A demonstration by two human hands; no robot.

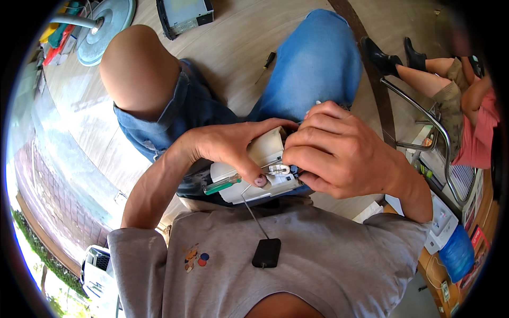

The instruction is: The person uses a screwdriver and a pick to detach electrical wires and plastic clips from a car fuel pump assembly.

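Observation:
A cream-white plastic housing [268,146] rests over my lap, its inner side partly exposed. My left hand [233,148] is wrapped round it, the thumb pressing down near a small white fitting [279,169]. Across the housing lies a screwdriver with a clear green handle [222,184], its shaft running under my left thumb. My right hand [334,151] is closed at the housing's right end, fingers curled beside a small bluish part [294,169]. What those fingers grip is hidden behind them. Against my grey shirt hangs a small black box [266,252] on a thin cord.
On the floor ahead lie a dark-handled screwdriver [269,60] and a metal-and-black electronic unit [184,18]. A round pale stand base [106,32] is at the far left. To the right are a metal chair frame [445,132], a seated person [466,106] and a cluttered wooden shelf [432,265].

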